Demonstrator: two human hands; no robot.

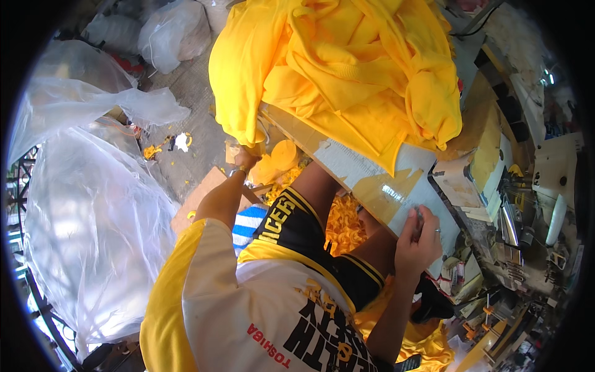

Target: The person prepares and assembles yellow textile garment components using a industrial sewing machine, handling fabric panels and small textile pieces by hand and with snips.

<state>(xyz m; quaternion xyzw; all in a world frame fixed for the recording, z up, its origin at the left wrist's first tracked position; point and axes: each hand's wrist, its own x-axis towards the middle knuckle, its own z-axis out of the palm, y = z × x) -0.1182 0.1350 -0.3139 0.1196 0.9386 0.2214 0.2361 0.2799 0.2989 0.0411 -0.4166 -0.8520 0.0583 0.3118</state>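
Note:
A large heap of yellow knit garments (347, 74) covers the far part of the work table (362, 164). One end of the cloth hangs over the table's left edge, and there my left hand (248, 157) is closed on it, its fingertips partly hidden by the fabric. Over the near right part of the tabletop is my right hand (419, 239), thumb and fingers curled together round a small dark thing that I cannot make out. A flat yellow corner of cloth points from the heap toward that hand.
A sewing machine (474, 180) stands right of the table, with tools and parts beyond it. Yellow scraps (344, 226) lie between and below my legs. Big clear plastic bags (93, 217) fill the left side. A brown board (204, 195) is beside my left forearm.

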